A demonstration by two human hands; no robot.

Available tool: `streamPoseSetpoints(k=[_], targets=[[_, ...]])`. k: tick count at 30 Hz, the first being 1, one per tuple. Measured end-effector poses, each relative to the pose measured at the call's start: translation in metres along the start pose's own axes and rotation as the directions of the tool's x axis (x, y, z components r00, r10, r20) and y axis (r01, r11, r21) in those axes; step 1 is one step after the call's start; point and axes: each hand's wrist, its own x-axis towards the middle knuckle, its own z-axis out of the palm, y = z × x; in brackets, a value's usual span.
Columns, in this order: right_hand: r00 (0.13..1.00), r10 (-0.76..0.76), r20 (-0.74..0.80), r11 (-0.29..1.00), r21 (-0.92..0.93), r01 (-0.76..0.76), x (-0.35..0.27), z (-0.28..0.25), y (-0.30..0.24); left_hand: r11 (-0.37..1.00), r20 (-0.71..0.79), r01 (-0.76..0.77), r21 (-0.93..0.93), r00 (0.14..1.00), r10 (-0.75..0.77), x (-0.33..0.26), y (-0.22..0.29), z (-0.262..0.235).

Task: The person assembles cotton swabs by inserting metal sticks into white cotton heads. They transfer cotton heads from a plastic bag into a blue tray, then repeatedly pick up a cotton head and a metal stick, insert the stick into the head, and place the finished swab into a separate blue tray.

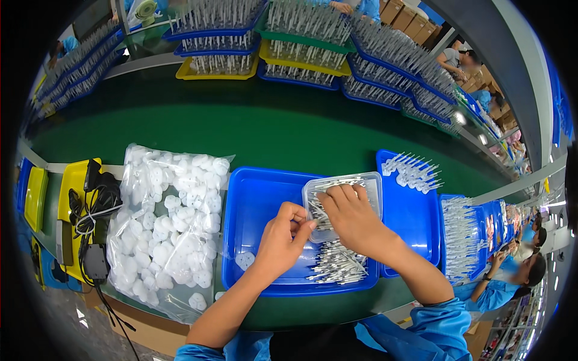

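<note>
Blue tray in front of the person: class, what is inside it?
The blue tray holds a heap of thin white pins, a white disc and a clear box of more pins. Both hands cover the box's near part and the tray floor beneath.

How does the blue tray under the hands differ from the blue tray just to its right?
The blue tray under the hands holds a heap of thin pins lying flat near its front edge and a small clear box; the right blue tray carries white pieces in a neat row at its far end. The first lies square to the person, the second angled. Both are shallow, blue and rectangular.
</note>
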Motion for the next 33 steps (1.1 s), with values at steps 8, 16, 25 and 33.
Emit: streamPoseSetpoints(k=[8,16,25,33], targets=[[0.964,0.259,-0.060,0.943,0.233,-0.239,0.018,-0.024,-0.012,0.999,-0.028,0.047,-0.023,0.998,-0.048,-0.001,-0.001,-0.001],[0.856,0.294,0.426,0.475,0.712,-0.517,0.011,-0.005,-0.012,0.997,-0.026,0.069,-0.032,0.997,-0.070,0.000,-0.001,-0.001],[0.691,0.185,0.699,-0.209,0.715,-0.667,0.013,0.007,0.000,0.997,0.023,0.073,0.027,0.997,-0.074,-0.001,0.004,0.000],[0.962,0.230,0.148,0.866,0.419,-0.272,-0.004,-0.020,0.016,0.998,0.013,0.053,0.025,0.998,-0.053,-0.001,0.007,-0.003]])
